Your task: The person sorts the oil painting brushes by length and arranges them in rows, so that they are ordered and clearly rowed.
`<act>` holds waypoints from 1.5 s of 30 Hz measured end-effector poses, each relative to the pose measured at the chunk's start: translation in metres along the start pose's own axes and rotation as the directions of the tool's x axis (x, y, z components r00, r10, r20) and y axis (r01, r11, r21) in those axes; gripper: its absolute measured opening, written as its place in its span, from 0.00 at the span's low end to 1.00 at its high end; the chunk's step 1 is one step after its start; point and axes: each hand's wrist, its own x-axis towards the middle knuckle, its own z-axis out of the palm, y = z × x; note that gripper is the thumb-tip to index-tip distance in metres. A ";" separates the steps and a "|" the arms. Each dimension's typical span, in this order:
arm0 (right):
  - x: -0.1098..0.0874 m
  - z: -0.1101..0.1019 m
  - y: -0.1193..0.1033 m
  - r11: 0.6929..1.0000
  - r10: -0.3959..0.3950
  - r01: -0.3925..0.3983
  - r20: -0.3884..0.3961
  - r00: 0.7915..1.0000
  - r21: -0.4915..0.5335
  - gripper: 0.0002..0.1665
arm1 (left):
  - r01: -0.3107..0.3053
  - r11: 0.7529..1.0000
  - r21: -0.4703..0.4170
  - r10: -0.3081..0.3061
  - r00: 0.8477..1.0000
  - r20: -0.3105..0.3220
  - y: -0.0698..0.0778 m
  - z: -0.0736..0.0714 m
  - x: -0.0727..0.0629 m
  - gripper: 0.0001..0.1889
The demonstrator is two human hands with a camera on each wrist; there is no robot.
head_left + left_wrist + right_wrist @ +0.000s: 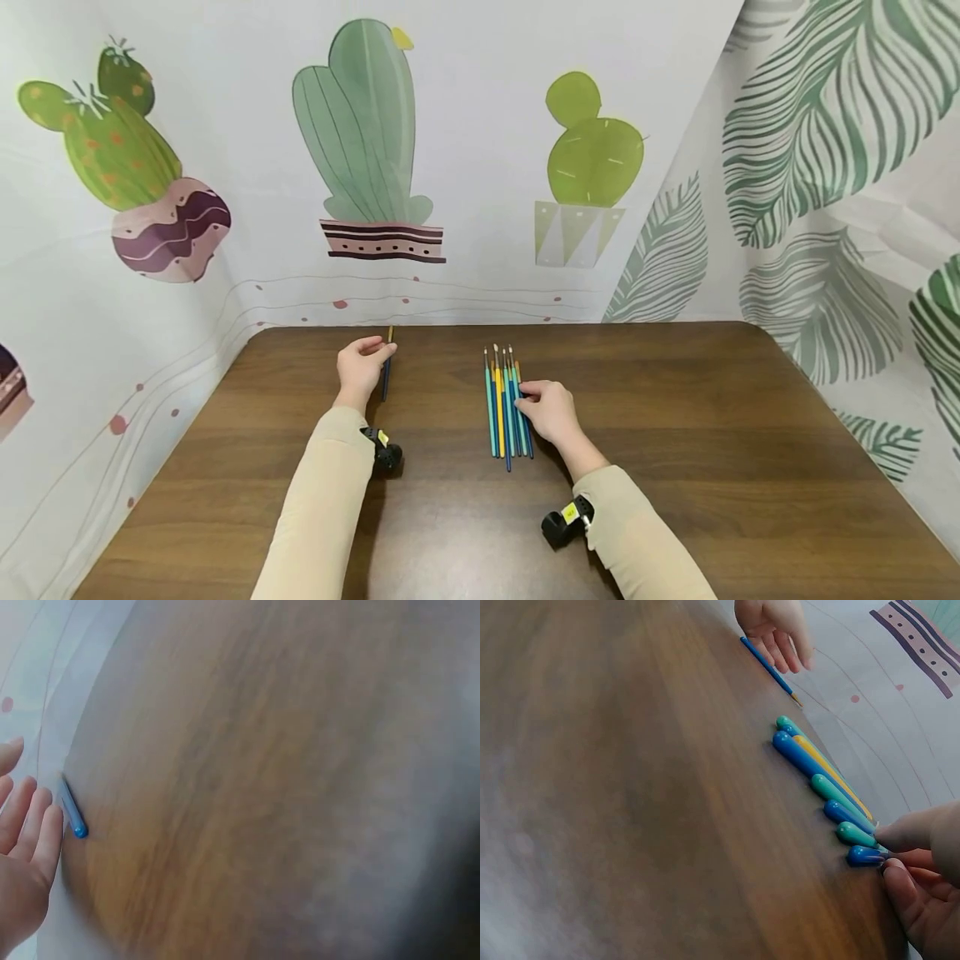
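Note:
Beside a lone blue paintbrush [386,382] on the left of the table is my left hand [362,367]. Its fingers [46,840] look straight in the left wrist view, and that brush [73,810] lies on the tabletop past them. My right hand [551,410] pinches the upper part of the rightmost blue paintbrush [864,856] between thumb and fingers. This brush ends a side-by-side row with a yellow paintbrush [500,408] and several teal and blue ones, bristles pointing away from me. One blue paintbrush [508,454] sticks out nearer than the rest.
The brown wooden table [675,417] reaches back to a wall cloth [480,167] printed with cacti and leaves. A small black camera [386,454] is strapped to the left wrist, another camera [558,529] to the right.

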 end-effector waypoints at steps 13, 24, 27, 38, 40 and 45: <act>-0.001 0.002 0.003 1.000 0.030 -0.030 0.001 1.000 0.008 0.17 | -0.151 0.981 -0.122 0.147 0.988 -0.042 0.005 0.017 -0.021 0.20; 0.001 0.000 0.003 1.000 0.018 -0.018 0.000 1.000 -0.010 0.17 | -0.137 0.962 -0.235 0.145 0.989 0.014 0.029 0.020 -0.047 0.19; 0.001 0.000 0.003 1.000 0.013 -0.013 -0.003 1.000 -0.010 0.17 | -0.146 0.962 -0.231 0.156 0.987 0.026 0.028 0.024 -0.050 0.21; 0.000 0.001 0.002 1.000 0.023 -0.023 0.006 1.000 -0.004 0.17 | -0.122 0.966 -0.226 0.153 0.981 0.122 0.030 0.029 -0.077 0.25; 0.001 0.001 0.001 1.000 0.020 -0.020 0.002 1.000 -0.003 0.17 | -0.095 0.971 -0.220 0.131 0.979 0.156 0.033 0.029 -0.081 0.26; 0.001 0.001 0.000 1.000 0.022 -0.022 0.004 1.000 -0.004 0.17 | 0.012 0.978 -0.206 0.041 0.967 0.252 0.039 0.031 -0.090 0.28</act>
